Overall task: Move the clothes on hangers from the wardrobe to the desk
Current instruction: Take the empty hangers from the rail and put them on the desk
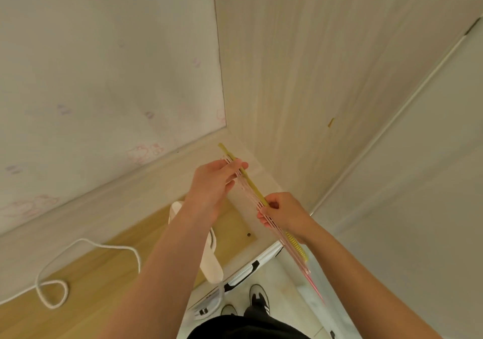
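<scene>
Both hands hold one bundle of hangers, which slants from beyond my left hand back past my right hand and down toward my right side. The left hand is nearly flat, its straight fingers and thumb pinching the far end of the bundle. The right hand is curled tight round the middle, fingers wrapped under and thumb on top. Between the two hands the bundle lies bare: a yellow hanger on the right-hand edge and several thin pink hangers pressed flat against it. The pink ends stick out well past my right wrist, blurred at the tip.

Under the left hand and forearm is the desk, its wooden top running off to the left of that arm. A white cord loops across it, well apart from the hands. Just under my left forearm lies a white thing that I cannot identify. Beyond the left hand rises a wall with faint cartoon prints; beyond the right hand stands a pale wooden panel. Below and between my forearms I see my shoes on the floor.
</scene>
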`<state>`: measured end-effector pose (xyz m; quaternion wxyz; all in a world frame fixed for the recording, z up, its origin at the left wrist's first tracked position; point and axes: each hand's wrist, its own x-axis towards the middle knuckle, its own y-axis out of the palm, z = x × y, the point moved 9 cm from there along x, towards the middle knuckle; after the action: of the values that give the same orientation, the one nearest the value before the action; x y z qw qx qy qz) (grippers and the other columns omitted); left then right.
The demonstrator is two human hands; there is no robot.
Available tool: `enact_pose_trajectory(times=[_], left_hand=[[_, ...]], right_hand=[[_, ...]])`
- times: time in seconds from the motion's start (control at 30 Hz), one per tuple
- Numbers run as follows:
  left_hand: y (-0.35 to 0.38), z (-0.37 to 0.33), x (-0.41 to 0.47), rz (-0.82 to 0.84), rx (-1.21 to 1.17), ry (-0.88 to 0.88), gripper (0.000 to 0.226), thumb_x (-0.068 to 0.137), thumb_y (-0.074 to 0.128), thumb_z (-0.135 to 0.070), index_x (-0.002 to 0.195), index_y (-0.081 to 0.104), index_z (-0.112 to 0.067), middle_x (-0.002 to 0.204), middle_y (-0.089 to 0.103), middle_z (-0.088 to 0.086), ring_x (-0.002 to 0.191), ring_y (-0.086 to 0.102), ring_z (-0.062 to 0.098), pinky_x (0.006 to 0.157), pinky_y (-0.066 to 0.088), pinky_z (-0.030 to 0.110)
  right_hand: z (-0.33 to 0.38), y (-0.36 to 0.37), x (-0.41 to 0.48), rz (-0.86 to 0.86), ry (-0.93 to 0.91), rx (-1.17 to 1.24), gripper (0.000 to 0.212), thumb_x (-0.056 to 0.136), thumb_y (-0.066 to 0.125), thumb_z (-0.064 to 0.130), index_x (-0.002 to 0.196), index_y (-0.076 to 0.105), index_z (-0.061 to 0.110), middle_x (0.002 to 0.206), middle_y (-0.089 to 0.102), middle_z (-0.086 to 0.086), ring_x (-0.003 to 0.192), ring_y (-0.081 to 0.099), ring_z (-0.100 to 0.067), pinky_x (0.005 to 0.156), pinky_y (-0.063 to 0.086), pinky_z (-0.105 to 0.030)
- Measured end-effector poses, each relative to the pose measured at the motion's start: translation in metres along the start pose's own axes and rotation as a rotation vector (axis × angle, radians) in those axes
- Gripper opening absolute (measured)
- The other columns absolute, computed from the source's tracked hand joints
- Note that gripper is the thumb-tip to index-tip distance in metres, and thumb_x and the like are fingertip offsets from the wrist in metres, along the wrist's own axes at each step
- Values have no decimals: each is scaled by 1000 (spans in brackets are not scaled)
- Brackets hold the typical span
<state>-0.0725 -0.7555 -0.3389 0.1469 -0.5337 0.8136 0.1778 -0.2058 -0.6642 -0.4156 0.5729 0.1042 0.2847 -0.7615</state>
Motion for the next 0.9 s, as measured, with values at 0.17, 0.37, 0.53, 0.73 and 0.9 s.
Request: enact_pose_trajectory(times=[0.17, 0.37, 0.53, 0.73, 0.9], left_hand=[[-14, 13, 23, -69, -53, -1, 14, 93, 60, -15, 90, 72, -8, 102, 74, 2, 111, 62, 16, 104, 42, 32], [-26, 49, 48, -108, -213, -114, 9, 94, 56, -7, 93, 65, -6, 106, 71, 9, 111, 60, 19, 106, 41, 33], [-30, 76, 63, -121, -304, -198, 13, 95, 51, -2, 92, 63, -6, 100, 70, 8, 105, 58, 18, 101, 42, 31], [-36, 110, 72, -158, -358, -309, 20, 97, 49, -2, 114, 59, 1, 101, 68, 8, 89, 61, 13, 77, 48, 23], [-52, 127, 75, -304, -203, -328, 13, 92, 53, 4, 97, 64, 0, 96, 63, 13, 81, 60, 17, 81, 52, 30]], right_hand=[[6, -9, 34, -128, -76, -208, 23, 91, 54, 2, 76, 61, 19, 86, 70, -11, 71, 65, -20, 72, 57, -33], [-1, -5, 64, -196, -108, -417, 16, 92, 49, 4, 79, 55, 13, 70, 52, 0, 57, 44, -11, 47, 33, -23], [-15, 5, 79, -208, -111, -559, 16, 93, 43, 1, 88, 58, 4, 77, 57, -6, 67, 50, -20, 58, 41, -32], [-32, 6, 91, -219, -105, -675, 16, 90, 45, -3, 90, 57, 6, 83, 60, -7, 68, 47, -18, 55, 33, -31], [-48, 14, 98, -178, -103, -688, 17, 90, 43, -4, 84, 54, 8, 75, 54, -3, 66, 47, -19, 53, 30, -30]])
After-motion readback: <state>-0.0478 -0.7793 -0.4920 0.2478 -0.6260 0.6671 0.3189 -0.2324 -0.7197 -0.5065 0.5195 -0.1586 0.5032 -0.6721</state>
